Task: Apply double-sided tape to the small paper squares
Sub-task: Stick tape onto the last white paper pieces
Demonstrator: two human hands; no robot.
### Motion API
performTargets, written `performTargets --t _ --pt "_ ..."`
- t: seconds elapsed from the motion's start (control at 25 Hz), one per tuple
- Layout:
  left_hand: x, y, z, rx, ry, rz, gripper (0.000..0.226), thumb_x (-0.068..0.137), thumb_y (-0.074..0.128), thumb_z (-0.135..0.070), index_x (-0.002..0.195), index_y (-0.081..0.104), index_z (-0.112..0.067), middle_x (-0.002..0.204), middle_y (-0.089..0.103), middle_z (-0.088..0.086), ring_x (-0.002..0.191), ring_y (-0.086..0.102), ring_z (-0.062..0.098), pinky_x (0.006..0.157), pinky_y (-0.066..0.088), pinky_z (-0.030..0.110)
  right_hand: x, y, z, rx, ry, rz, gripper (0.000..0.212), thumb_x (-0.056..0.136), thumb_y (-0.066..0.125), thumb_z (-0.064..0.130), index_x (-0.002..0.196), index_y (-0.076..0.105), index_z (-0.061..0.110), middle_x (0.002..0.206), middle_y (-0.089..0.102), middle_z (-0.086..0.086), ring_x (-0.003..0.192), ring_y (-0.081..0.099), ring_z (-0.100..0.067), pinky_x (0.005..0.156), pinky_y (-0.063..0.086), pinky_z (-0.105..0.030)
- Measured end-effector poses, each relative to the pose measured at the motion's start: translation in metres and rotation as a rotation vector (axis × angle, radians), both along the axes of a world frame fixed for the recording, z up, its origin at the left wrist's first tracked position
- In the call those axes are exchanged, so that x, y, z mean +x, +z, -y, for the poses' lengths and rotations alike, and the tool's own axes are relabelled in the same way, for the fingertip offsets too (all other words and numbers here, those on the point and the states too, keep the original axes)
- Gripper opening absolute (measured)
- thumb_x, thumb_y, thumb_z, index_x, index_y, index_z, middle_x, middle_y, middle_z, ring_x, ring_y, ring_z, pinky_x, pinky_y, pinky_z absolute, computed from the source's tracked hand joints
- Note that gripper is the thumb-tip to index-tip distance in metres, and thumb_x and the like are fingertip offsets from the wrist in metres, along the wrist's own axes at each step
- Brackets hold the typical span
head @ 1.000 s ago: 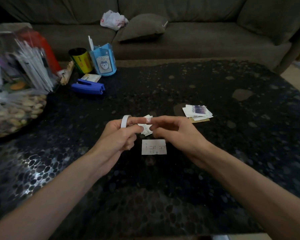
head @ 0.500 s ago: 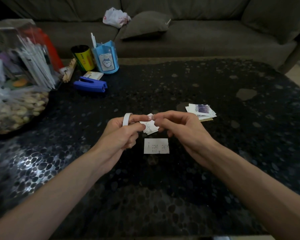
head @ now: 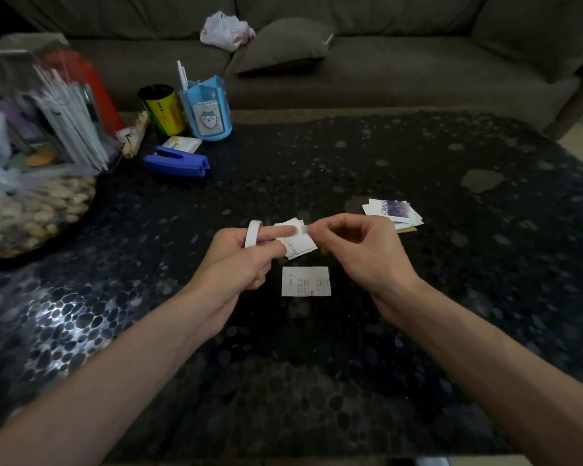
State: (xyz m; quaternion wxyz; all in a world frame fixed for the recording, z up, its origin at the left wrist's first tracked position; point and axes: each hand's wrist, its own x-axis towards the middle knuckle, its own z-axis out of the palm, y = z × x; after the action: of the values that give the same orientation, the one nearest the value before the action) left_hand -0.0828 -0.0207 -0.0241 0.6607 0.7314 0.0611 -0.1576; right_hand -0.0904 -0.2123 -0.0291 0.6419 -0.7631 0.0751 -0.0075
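Dark pebbled table (head: 418, 146) carries one flat white printed paper square (head: 306, 281). Just beyond it, the left hand (head: 236, 264) grips flimsy paper squares (head: 300, 246), a white tape roll (head: 251, 233) ringing one finger. The right hand (head: 360, 253) pinches the limp, sticky tape end (head: 302, 228), probably best held by its edges.

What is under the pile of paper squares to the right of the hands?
A tan edge pokes out beneath the pile of paper squares at its near right corner. The pile covers the rest, so what it is cannot be told.
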Motion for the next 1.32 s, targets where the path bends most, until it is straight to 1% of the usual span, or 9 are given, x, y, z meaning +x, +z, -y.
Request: performTargets --t 0.2,0.32,0.4,0.52,0.64,0.84,1.0,1.16,1.32 --pt "0.013 0.001 -0.018 0.251 0.042 0.107 0.037 0.096 0.070 -0.012 0.124 0.072 -0.035 0.055 0.056 -0.014 0.048 0.054 -0.001 0.062 0.041 0.022 0.005 -0.004 0.019 -0.050 -0.032 -0.121 0.005 0.089 0.081 0.030 0.090 0.084 0.026 0.087 0.080 0.003 0.088 0.071 -0.016 0.082 0.060 -0.034" --pt "0.011 0.004 -0.012 0.412 -0.115 0.274 0.021 0.091 0.077 -0.015 0.080 0.076 -0.033 0.081 0.075 -0.012 0.069 0.069 0.000 0.075 0.052 0.024 0.002 -0.007 0.021 -0.046 0.023 -0.172 0.006 0.091 0.080 0.024 0.093 0.084 0.021 0.089 0.081 0.000 0.086 0.072 -0.016 0.085 0.062 -0.037" --pt "0.011 -0.004 -0.011 0.497 -0.199 0.317 0.029 0.089 0.079 -0.016 0.069 0.069 -0.034 0.073 0.073 -0.004 0.077 0.073 0.012 0.088 0.059 0.035 0.001 -0.010 0.020 -0.040 0.046 -0.162 0.006 0.091 0.080 0.021 0.094 0.084 0.019 0.088 0.080 0.000 0.083 0.072 -0.013 0.082 0.060 -0.032" --pt "0.013 -0.014 -0.014 0.537 -0.238 0.345 0.016 0.089 0.080 -0.020 0.091 0.073 -0.035 0.057 0.061 -0.006 0.067 0.068 0.014 0.089 0.060 0.037 0.001 -0.012 0.018 -0.055 0.043 -0.167 0.005 0.090 0.081 0.022 0.094 0.084 0.022 0.088 0.080 0.002 0.084 0.072 -0.013 0.081 0.058 -0.029" --pt "0.016 -0.015 -0.014 0.558 -0.246 0.359 0.034 0.089 0.080 -0.022 0.122 0.074 -0.029 0.057 0.060 -0.009 0.058 0.060 0.004 0.080 0.060 0.030 -0.001 -0.010 0.015 -0.077 0.043 -0.188 0.007 0.090 0.082 0.027 0.097 0.083 0.027 0.089 0.079 0.006 0.085 0.071 -0.008 0.077 0.053 -0.026" --pt "0.015 -0.017 -0.013 0.704 -0.348 0.377 0.042 0.081 0.087 -0.036 0.119 0.076 -0.022 0.083 0.065 -0.015 0.069 0.059 -0.005 0.063 0.046 0.018 -0.003 -0.011 0.008 -0.186 0.066 -0.183 0.022 0.091 0.081 0.027 0.112 0.076 0.031 0.102 0.071 0.004 0.095 0.065 -0.009 0.082 0.051 -0.024" --pt "0.015 -0.022 -0.013 0.703 -0.387 0.420 0.053 0.075 0.090 -0.041 0.125 0.073 -0.037 0.138 0.057 -0.022 0.118 0.058 0.000 0.096 0.055 0.031 -0.002 -0.018 0.002 -0.389 0.096 -0.178 0.032 0.092 0.079 0.022 0.122 0.072 0.032 0.106 0.059 0.010 0.095 0.056 -0.006 0.082 0.048 -0.021" --pt "0.014 -0.022 -0.014 0.697 -0.413 0.422 0.048 0.076 0.089 -0.039 0.122 0.074 -0.042 0.142 0.048 -0.025 0.133 0.046 0.000 0.105 0.049 0.033 -0.002 -0.022 -0.001 -0.445 0.126 -0.157 0.034 0.091 0.080 0.024 0.123 0.071 0.032 0.108 0.058 0.012 0.098 0.054 -0.005 0.073 0.041 -0.013" --pt "0.014 -0.024 -0.014 0.703 -0.385 0.426 0.050 0.076 0.090 -0.040 0.123 0.074 -0.039 0.147 0.055 -0.010 0.131 0.056 0.010 0.103 0.052 0.035 -0.001 -0.031 -0.006 -0.478 0.121 -0.119 0.032 0.089 0.081 0.026 0.119 0.072 0.034 0.104 0.057 0.011 0.118 0.052 -0.018 0.088 0.045 -0.025"
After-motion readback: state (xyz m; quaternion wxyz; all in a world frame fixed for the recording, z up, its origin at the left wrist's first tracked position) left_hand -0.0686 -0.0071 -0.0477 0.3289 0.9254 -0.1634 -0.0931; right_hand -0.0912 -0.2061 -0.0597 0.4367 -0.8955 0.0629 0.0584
